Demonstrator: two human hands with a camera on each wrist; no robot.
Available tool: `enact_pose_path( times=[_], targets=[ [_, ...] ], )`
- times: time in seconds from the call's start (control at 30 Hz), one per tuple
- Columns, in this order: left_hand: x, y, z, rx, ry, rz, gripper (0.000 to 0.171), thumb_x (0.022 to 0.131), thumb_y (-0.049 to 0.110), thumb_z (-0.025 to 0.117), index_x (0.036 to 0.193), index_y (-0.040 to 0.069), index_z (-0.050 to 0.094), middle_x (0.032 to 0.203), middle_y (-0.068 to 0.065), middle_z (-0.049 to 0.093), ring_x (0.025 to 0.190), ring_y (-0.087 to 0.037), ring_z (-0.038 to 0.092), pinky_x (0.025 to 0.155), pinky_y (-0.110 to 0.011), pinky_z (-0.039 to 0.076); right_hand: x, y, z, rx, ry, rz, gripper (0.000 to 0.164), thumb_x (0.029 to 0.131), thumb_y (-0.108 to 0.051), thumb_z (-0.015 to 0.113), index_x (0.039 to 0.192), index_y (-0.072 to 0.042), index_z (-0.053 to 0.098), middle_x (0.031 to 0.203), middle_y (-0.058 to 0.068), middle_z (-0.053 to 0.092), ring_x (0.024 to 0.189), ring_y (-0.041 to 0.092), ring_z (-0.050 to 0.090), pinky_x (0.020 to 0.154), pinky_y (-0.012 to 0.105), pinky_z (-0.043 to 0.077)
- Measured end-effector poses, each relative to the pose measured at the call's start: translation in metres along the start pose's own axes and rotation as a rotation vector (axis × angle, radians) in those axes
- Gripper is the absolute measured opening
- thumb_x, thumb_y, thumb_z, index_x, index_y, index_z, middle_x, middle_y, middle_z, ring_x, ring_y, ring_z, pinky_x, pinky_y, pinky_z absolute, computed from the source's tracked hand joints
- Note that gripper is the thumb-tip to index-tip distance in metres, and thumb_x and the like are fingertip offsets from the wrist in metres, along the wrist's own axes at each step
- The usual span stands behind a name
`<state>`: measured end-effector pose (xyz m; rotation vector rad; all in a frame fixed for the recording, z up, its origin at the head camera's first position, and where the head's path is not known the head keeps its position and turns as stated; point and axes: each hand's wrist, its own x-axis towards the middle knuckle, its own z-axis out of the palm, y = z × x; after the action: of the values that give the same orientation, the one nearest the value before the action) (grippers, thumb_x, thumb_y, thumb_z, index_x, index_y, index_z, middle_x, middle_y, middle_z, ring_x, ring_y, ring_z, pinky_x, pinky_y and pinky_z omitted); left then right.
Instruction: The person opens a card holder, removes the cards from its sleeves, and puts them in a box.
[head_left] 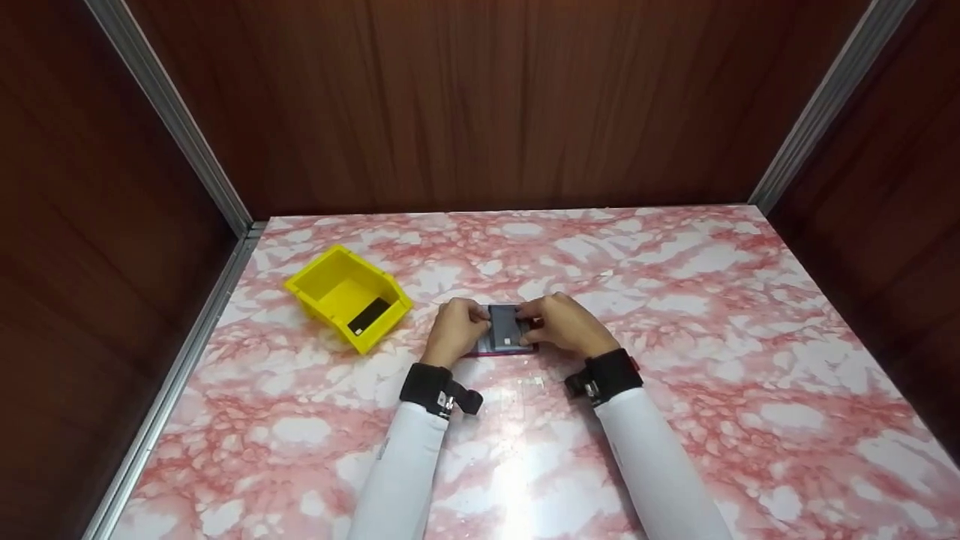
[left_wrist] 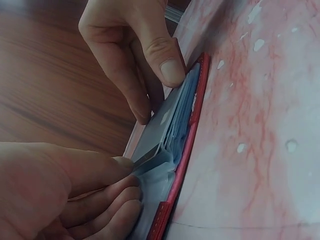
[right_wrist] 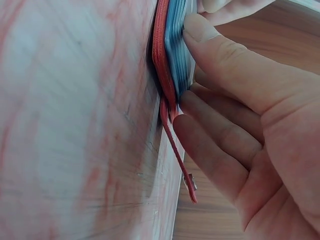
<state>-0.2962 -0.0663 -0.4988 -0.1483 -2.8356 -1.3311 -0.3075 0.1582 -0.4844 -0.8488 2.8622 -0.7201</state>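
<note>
A red card holder (left_wrist: 192, 120) lies unfolded on the table, with a stack of clear plastic sleeves (right_wrist: 176, 47) inside. A dark card (head_left: 505, 327) shows on top of the stack. My left hand (head_left: 454, 330) is at the left side of the stack, thumb and forefinger pinching the dark card's edge at the top sleeve (left_wrist: 150, 145). From the right, my right hand (head_left: 566, 322) holds the sleeve edges, its thumb (right_wrist: 200, 29) on the stack and other fingers bent beside it. A red strap with a metal snap (right_wrist: 191, 182) sticks out from the holder.
To the left, a yellow bin (head_left: 345, 292) stands on the pink-and-white marbled table (head_left: 712, 375). Another black card (head_left: 369, 316) lies in the bin. Brown wood-grain panels (head_left: 480, 105) with metal edge strips rise around the table's back and sides.
</note>
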Motion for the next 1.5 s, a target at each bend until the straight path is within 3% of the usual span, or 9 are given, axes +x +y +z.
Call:
enact_pose_path(
  times=[0.37, 0.5, 0.6, 0.7, 0.93, 1.03, 1.27, 1.5],
  targets=[
    [-0.001, -0.002, 0.001, -0.022, 0.003, -0.022, 0.008, 0.093, 0.007, 0.08, 0.1, 0.006, 0.083, 0.099, -0.011, 0.083, 0.093, -0.021, 0.075, 0.089, -0.033, 0.06, -0.003, 0.001, 0.001, 0.012, 0.006, -0.002, 0.043, 0.089, -0.018, 0.09, 0.128, -0.005, 0.08, 0.133, 0.012, 0.079, 0.125, 0.028, 0.075, 0.107, 0.046, 0.061],
    [0.002, -0.006, 0.003, -0.022, 0.022, 0.002, 0.006, 0.093, 0.007, 0.08, 0.097, 0.005, 0.083, 0.096, -0.012, 0.083, 0.091, -0.023, 0.076, 0.089, -0.035, 0.062, -0.004, 0.002, 0.001, 0.016, 0.004, -0.008, 0.04, 0.09, -0.017, 0.089, 0.127, -0.005, 0.08, 0.132, 0.013, 0.08, 0.123, 0.029, 0.076, 0.106, 0.047, 0.061],
    [0.016, -0.024, 0.015, 0.017, 0.086, 0.027, 0.004, 0.09, 0.01, 0.08, 0.089, 0.01, 0.084, 0.087, -0.006, 0.081, 0.083, -0.02, 0.074, 0.081, -0.033, 0.061, -0.004, 0.002, 0.002, 0.018, 0.01, -0.017, 0.039, 0.09, -0.017, 0.089, 0.126, -0.006, 0.081, 0.129, 0.013, 0.08, 0.121, 0.029, 0.077, 0.104, 0.047, 0.062],
    [0.031, -0.042, 0.027, 0.048, 0.119, 0.003, 0.006, 0.087, 0.017, 0.08, 0.082, 0.016, 0.083, 0.081, 0.002, 0.079, 0.076, -0.014, 0.07, 0.075, -0.03, 0.058, -0.004, 0.003, 0.002, 0.022, 0.021, -0.022, 0.039, 0.089, -0.017, 0.09, 0.125, -0.005, 0.081, 0.128, 0.014, 0.081, 0.121, 0.029, 0.077, 0.104, 0.047, 0.062],
    [0.043, -0.058, 0.037, 0.029, 0.076, -0.084, 0.007, 0.086, 0.024, 0.084, 0.081, 0.021, 0.082, 0.084, 0.005, 0.079, 0.078, -0.012, 0.068, 0.077, -0.029, 0.056, -0.004, 0.002, 0.002, 0.033, 0.032, -0.01, 0.042, 0.087, -0.019, 0.091, 0.125, -0.004, 0.081, 0.129, 0.014, 0.08, 0.122, 0.029, 0.077, 0.104, 0.046, 0.062],
    [0.037, -0.051, 0.034, 0.004, 0.075, -0.119, 0.006, 0.087, 0.023, 0.085, 0.082, 0.02, 0.083, 0.085, 0.004, 0.079, 0.078, -0.011, 0.067, 0.077, -0.028, 0.054, -0.003, 0.002, 0.003, 0.03, 0.032, -0.002, 0.043, 0.087, -0.019, 0.091, 0.125, -0.004, 0.081, 0.131, 0.014, 0.08, 0.123, 0.029, 0.077, 0.105, 0.046, 0.062],
    [-0.001, -0.002, 0.001, -0.1, 0.063, -0.157, 0.008, 0.092, 0.013, 0.082, 0.092, 0.006, 0.085, 0.093, -0.008, 0.081, 0.077, -0.013, 0.062, 0.073, -0.023, 0.049, 0.0, 0.001, 0.002, 0.04, 0.021, 0.011, 0.044, 0.088, -0.02, 0.091, 0.127, -0.003, 0.08, 0.133, 0.014, 0.079, 0.125, 0.03, 0.076, 0.108, 0.047, 0.06],
    [-0.002, -0.002, 0.001, -0.109, 0.055, -0.171, 0.007, 0.092, 0.012, 0.081, 0.092, 0.006, 0.084, 0.084, -0.004, 0.079, 0.07, -0.01, 0.061, 0.067, -0.02, 0.048, 0.0, 0.0, 0.002, 0.048, 0.003, 0.041, 0.044, 0.088, -0.019, 0.091, 0.128, -0.004, 0.079, 0.134, 0.014, 0.078, 0.126, 0.03, 0.075, 0.11, 0.047, 0.059]
  ],
)
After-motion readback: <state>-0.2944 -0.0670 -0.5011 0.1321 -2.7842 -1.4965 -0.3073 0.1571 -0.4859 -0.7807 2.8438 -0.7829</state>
